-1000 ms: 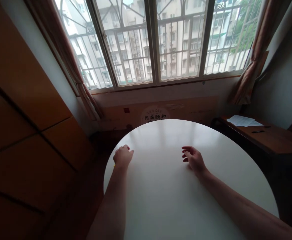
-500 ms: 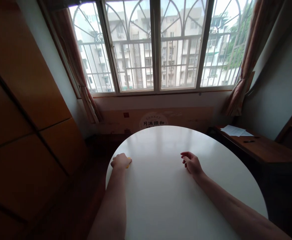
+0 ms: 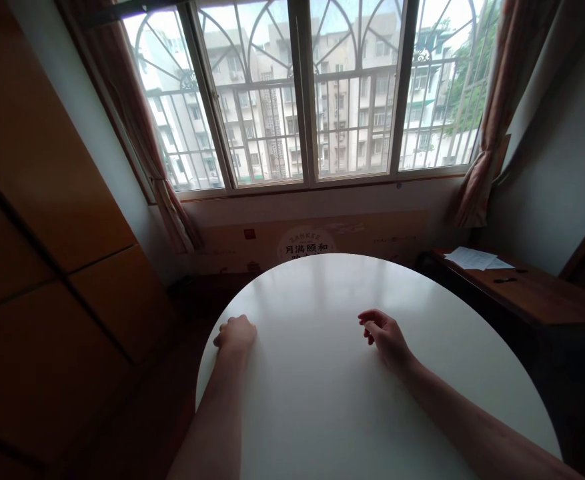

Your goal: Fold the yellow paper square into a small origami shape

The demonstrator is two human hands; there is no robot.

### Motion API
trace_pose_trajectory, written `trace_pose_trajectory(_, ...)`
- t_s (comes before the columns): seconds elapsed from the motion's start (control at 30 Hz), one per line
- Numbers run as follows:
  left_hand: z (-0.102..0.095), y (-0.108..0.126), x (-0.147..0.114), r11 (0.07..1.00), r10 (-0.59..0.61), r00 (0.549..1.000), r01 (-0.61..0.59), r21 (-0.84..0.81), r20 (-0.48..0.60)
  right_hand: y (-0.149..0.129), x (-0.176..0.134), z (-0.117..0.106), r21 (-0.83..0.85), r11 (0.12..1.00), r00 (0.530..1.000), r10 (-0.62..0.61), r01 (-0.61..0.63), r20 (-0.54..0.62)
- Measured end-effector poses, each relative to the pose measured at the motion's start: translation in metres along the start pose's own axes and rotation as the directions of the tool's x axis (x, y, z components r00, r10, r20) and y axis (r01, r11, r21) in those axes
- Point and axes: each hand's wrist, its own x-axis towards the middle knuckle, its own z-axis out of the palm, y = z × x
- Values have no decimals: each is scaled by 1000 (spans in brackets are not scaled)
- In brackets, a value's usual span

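Note:
My left hand [image 3: 235,333] lies knuckles-up near the left edge of a round white table [image 3: 332,413], fingers curled under into a fist. Nothing shows beneath it now; a small yellow thing peeked out from under it in the earlier frames. My right hand [image 3: 385,335] rests on the tabletop right of centre, fingers loosely bent and apart, with nothing in it. Both forearms reach in from the bottom of the view.
A barred window [image 3: 312,100] with curtains fills the far wall. Below it leans a printed cardboard panel [image 3: 305,243]. A wooden cabinet [image 3: 47,267] stands on the left. At the right, a dark wooden desk [image 3: 532,293] carries papers [image 3: 472,258] and a pen [image 3: 505,280].
My left hand slid a little left and toward me along the table edge, and the yellow bit seen by its fingers is now covered. The right hand has barely moved.

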Motion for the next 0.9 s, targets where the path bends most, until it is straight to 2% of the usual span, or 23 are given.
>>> trace_pose_trajectory(0.4,0,-1,-6,999,40,998,-39,30,-39,-10,-7,8,29,1000,998,6,-8,57)
trace_pose_trajectory(0.63,-2,-4,-6,997,69,997,-69,38,-21,-12,-7,6,31,1000,997,-4,2,73)
trace_pose_trajectory(0.9,-3,2,-9,993,82,996,-83,87,17,-8,-8,8,13,1000,996,-11,10,89)
